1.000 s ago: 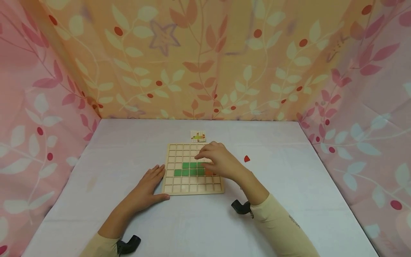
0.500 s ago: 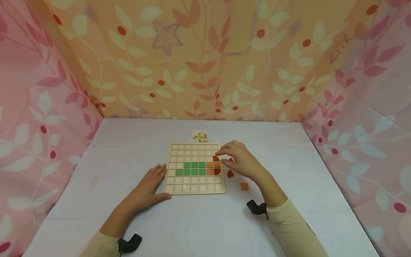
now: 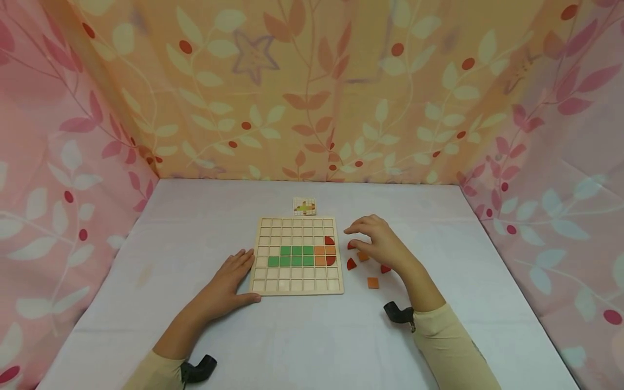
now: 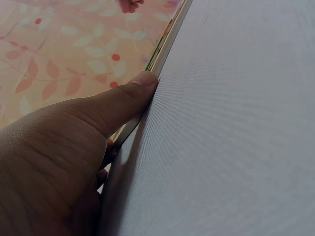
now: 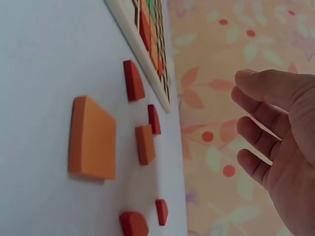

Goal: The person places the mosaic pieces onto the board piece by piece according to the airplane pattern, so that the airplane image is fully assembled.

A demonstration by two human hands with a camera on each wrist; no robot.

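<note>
White tabletop (image 3: 292, 341) below; left hand (image 3: 226, 285) straight-fingered, touching the gridded board (image 3: 284, 285); right hand (image 3: 383, 244) empty, fingers loosely bent above tiles (image 3: 372, 283)

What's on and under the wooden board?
Green tiles, orange tiles and red pieces lie on it; the left hand touches its edge. Anything under the board is covered and cannot be seen.

Dim, diffuse light casts soft shadows on the tabletop (image 3: 292, 341)
</note>
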